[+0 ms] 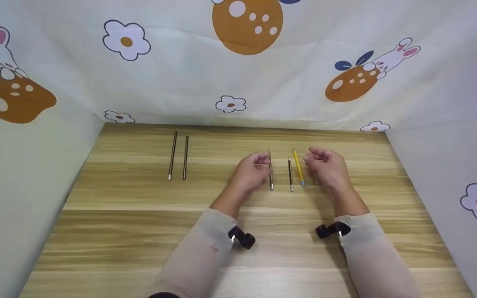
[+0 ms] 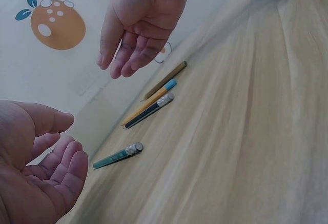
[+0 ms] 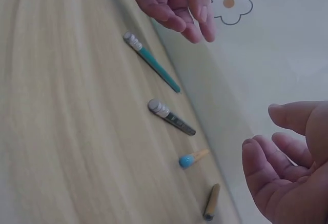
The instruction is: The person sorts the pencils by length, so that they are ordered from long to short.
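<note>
My left hand hovers just left of a green pencil with a pale eraser, which lies on the table. In the left wrist view nothing is between its thumb and loosely bent fingers. To the right of the green pencil lie a shorter black pencil with a white eraser and a yellow pencil with a blue end. My right hand is right of the yellow one, its fingers relaxed and holding nothing. A brown pencil lies beside it, mostly hidden by the hand in the head view.
Two dark pencils, one with a white eraser and one without, lie side by side on the left of the wooden table. A patterned cloth rises behind the table and along both sides.
</note>
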{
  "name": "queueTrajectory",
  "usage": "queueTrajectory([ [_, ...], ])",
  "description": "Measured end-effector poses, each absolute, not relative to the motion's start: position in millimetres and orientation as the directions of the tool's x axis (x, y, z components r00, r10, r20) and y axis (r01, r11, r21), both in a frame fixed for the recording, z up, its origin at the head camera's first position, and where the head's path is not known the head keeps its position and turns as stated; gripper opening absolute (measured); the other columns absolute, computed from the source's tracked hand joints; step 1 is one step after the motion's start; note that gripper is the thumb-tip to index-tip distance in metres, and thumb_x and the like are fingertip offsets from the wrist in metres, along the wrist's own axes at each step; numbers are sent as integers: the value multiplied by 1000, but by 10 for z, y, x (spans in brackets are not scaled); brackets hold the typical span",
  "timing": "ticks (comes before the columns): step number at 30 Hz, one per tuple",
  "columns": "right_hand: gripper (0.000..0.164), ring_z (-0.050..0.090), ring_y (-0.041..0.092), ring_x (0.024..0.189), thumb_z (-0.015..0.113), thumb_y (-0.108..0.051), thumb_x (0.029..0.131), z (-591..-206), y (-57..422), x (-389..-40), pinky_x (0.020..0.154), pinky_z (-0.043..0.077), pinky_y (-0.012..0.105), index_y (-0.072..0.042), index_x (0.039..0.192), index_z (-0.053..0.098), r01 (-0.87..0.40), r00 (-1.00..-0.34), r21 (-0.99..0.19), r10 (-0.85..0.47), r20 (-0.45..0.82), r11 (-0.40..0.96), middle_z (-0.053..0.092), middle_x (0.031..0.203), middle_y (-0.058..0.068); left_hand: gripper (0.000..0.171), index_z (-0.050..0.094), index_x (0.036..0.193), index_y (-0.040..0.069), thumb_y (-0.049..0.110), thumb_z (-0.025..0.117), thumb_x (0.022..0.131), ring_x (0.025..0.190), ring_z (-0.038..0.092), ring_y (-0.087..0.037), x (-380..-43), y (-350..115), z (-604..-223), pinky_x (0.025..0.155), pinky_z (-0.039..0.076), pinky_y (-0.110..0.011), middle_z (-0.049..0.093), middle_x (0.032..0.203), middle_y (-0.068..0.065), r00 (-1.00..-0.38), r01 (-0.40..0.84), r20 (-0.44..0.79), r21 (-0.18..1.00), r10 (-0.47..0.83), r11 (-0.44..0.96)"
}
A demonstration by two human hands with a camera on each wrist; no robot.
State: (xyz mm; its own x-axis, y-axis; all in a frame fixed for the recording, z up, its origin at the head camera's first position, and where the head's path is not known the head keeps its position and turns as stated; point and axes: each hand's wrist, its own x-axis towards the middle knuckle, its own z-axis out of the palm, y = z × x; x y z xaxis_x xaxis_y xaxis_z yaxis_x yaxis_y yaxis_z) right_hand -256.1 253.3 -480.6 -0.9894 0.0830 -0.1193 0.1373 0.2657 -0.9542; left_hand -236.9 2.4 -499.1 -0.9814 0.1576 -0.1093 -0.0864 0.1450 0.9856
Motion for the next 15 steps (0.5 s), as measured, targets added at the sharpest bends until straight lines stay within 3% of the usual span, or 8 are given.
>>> queueTrajectory([
  [6,52,72,5,98,76,-10,98,-4906,2546,-2584,87,62,17,6,144,60,161,-987,-934,54,-152,318,70,135,26,56,62,145,5,5,76,91,125,68,-28,-2372,35,-5059,107,58,-36,70,140,-14,-977,-102,-133,978,166,185],
  [10,51,72,11,107,76,-12,97,-4945,2560,-2585,86,59,13,5,143,61,160,-987,-899,35,-160,408,70,138,26,60,61,147,9,7,79,90,128,66,-26,-2378,32,-5089,110,56,-38,68,142,-10,-968,-129,-178,958,179,256],
  [15,52,72,26,122,76,-17,98,-4962,2552,-2571,90,56,14,3,144,62,131,-988,-833,-2,-157,538,72,137,23,64,58,149,5,7,81,89,129,65,-27,-2380,38,-5109,115,54,-39,67,143,-10,-961,-114,-179,950,211,290],
])
